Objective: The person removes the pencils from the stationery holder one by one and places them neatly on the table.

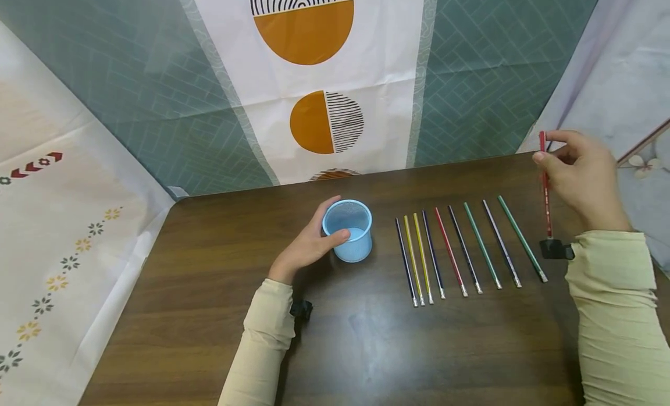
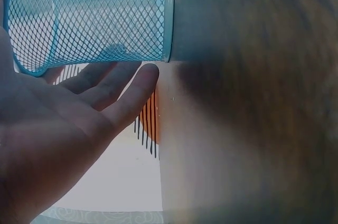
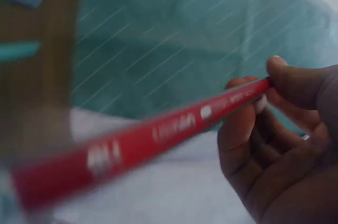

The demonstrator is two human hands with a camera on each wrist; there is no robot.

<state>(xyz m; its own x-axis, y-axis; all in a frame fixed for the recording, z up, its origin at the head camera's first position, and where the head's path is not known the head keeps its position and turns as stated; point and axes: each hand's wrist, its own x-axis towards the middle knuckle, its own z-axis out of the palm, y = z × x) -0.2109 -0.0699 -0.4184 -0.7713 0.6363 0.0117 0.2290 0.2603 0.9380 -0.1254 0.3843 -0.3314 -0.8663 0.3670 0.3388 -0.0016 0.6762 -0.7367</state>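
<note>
My left hand (image 1: 314, 237) holds a light blue mesh pencil cup (image 1: 354, 249) that stands upright on the table. The thumb lies at its rim and the other fingers reach around its far side; in the left wrist view they extend along the mesh wall (image 2: 105, 18). Over the table's right end, my right hand (image 1: 588, 173) pinches a red pencil (image 1: 546, 202) between thumb and fingers near its upper end. White lettering runs along this pencil (image 3: 142, 139) in the right wrist view. Inside, the cup shows no pencils.
Between the hands, several pencils lie side by side in a row on the brown wooden table (image 1: 209, 313): yellow ones (image 1: 417, 257), a red one (image 1: 450, 249), green ones (image 1: 481, 243) and dark ones. Patterned cloth (image 1: 366, 74) hangs behind the table.
</note>
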